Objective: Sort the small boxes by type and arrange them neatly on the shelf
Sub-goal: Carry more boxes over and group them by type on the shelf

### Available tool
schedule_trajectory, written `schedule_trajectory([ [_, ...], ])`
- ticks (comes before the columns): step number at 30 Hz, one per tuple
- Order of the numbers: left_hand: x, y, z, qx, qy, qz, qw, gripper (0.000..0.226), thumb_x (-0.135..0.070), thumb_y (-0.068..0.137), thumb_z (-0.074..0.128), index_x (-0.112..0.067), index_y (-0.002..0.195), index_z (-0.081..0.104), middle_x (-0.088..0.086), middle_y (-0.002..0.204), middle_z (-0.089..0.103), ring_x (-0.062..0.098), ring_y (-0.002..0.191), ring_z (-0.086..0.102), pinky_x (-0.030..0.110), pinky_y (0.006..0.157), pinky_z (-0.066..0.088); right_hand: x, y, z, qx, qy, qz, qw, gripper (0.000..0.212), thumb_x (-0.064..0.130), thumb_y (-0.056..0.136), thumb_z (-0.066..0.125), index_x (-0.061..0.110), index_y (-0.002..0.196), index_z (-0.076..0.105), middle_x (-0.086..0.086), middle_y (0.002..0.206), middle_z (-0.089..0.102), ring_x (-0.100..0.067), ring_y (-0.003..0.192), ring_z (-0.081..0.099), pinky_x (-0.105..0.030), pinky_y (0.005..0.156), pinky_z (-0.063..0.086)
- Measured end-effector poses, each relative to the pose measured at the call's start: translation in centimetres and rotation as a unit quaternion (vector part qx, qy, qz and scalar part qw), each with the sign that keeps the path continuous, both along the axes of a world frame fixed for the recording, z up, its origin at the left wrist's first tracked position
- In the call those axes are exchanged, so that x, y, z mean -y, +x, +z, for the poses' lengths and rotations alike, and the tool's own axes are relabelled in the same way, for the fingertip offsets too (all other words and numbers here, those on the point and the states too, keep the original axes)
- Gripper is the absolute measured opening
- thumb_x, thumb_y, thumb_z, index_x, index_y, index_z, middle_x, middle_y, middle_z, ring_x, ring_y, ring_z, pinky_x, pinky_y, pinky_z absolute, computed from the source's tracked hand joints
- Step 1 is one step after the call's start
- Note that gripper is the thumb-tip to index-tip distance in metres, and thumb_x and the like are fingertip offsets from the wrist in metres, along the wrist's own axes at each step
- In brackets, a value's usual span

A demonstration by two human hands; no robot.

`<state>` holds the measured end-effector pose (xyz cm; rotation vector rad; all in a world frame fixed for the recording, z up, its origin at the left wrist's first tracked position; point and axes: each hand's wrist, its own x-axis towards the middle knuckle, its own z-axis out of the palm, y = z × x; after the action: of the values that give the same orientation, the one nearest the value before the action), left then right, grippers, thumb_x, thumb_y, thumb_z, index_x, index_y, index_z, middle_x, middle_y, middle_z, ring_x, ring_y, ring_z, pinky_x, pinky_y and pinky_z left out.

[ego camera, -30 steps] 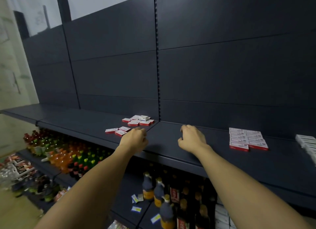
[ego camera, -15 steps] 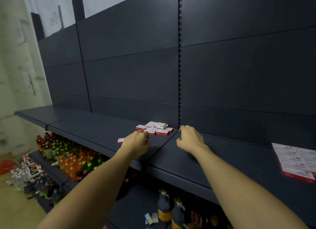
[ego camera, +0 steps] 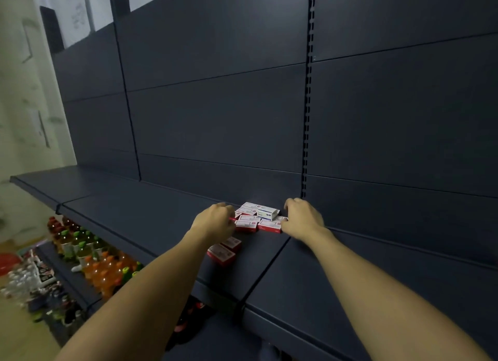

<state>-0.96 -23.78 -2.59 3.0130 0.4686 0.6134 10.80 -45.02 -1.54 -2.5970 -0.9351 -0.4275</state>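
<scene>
Both bare forearms reach up from the bottom edge onto the dark shelf [ego camera: 151,212], the left hand [ego camera: 215,222] knuckles-up with fingers curled down at the 9 o'clock edge of a loose pile of small red-and-white boxes [ego camera: 250,220], the right hand [ego camera: 301,219] likewise curled at its 3 o'clock edge; whether either hand actually grips a box cannot be told. A white box with green and blue print [ego camera: 266,213] lies on top of the pile near the slotted upright [ego camera: 307,104], and two more red-and-white boxes [ego camera: 225,250] lie at the pile's 7 o'clock, partly hidden by the left wrist. Orange and green drink bottles [ego camera: 91,258] fill the lower shelf at 8 o'clock.
</scene>
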Motion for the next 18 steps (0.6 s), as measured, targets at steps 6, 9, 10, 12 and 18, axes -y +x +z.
schedule_trajectory([
  [6,-3.4,2.7,-0.5,-0.036,-0.005,-0.004,0.999,0.027,-0.031,0.094,0.054,-0.021,0.116,0.065,-0.002,0.12,0.059,0.021,0.106,0.058,0.037,0.081,0.052,-2.1,1.1,-1.3,-0.013,0.003,-0.028,1.0,0.035,0.025,0.086,0.058,0.014,0.119,0.058,-0.004,0.121,0.059,-0.025,0.112,0.057,-0.035,0.085,0.051],
  [9,-5.6,4.0,-0.6,-0.02,-0.032,-0.032,0.999,0.029,-0.027,0.09,0.057,-0.022,0.117,0.065,-0.002,0.122,0.061,0.02,0.106,0.059,0.037,0.083,0.053,-3.4,1.2,-2.0,-0.015,0.028,-0.043,0.999,0.03,0.024,0.085,0.058,0.015,0.114,0.06,-0.003,0.117,0.06,-0.025,0.108,0.058,-0.033,0.082,0.05],
  [10,-6.3,4.3,-0.5,-0.011,-0.042,-0.038,0.998,0.028,-0.025,0.089,0.057,-0.022,0.116,0.066,-0.001,0.121,0.061,0.02,0.104,0.06,0.037,0.083,0.054,-3.9,1.2,-2.2,-0.014,0.038,-0.049,0.998,0.029,0.024,0.085,0.058,0.016,0.112,0.06,-0.002,0.116,0.061,-0.024,0.108,0.059,-0.033,0.081,0.05],
  [12,-7.7,5.1,-0.4,0.009,-0.062,-0.055,0.997,0.028,-0.024,0.087,0.059,-0.021,0.115,0.065,-0.001,0.117,0.062,0.019,0.099,0.06,0.038,0.082,0.055,-4.8,1.1,-2.2,-0.016,0.059,-0.065,0.996,0.029,0.025,0.085,0.057,0.017,0.113,0.061,-0.001,0.116,0.061,-0.024,0.109,0.059,-0.033,0.081,0.05],
  [18,-11.0,6.5,-0.9,0.025,-0.095,-0.147,0.984,0.038,-0.033,0.084,0.066,-0.023,0.121,0.062,-0.007,0.115,0.057,0.015,0.105,0.058,0.035,0.088,0.054,-7.9,0.2,-3.3,-0.033,0.115,-0.115,0.986,0.053,0.021,0.08,0.06,0.015,0.132,0.052,-0.002,0.129,0.054,-0.023,0.123,0.048,-0.037,0.1,0.046],
])
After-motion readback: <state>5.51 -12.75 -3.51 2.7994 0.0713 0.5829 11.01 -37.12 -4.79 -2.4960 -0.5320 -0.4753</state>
